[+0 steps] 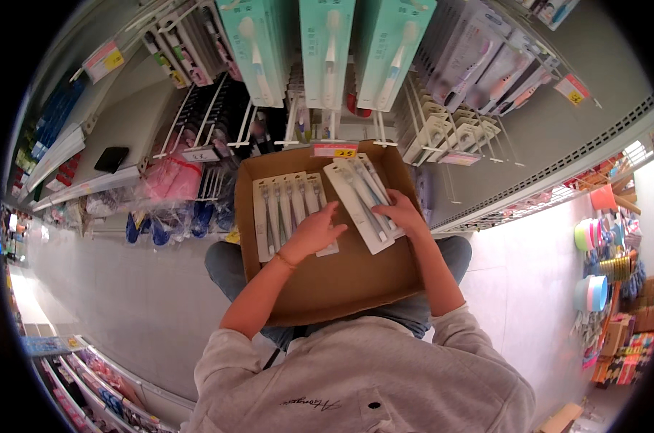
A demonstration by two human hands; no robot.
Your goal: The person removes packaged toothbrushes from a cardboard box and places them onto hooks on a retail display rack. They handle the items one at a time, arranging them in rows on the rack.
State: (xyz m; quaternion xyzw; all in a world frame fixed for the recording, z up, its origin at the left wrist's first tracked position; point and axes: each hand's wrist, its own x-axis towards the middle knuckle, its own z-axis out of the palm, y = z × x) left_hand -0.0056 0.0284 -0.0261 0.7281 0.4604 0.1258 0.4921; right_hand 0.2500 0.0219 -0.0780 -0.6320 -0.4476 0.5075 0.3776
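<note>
An open cardboard box (327, 289) rests across my thighs. Inside at the left lies an overlapping row of white carded toothbrush packs (271, 216). My left hand (314, 232) is over the right end of that row, its fingers apart and nothing gripped; whether it touches the packs I cannot tell. My right hand (401, 213) has its thumb and fingers on the right edge of a small group of toothbrush packs (359, 206), which lies tilted at the box's right side. Part of those packs is hidden behind the fingers.
Green toothbrush boxes (330, 54) hang on hooks just beyond the cardboard box. Bare wire hooks (496, 141) stick out at the right, near more carded packs (442, 133). Bagged slippers (172, 180) hang at the left. A dark flat object (112, 159) lies on the left shelf.
</note>
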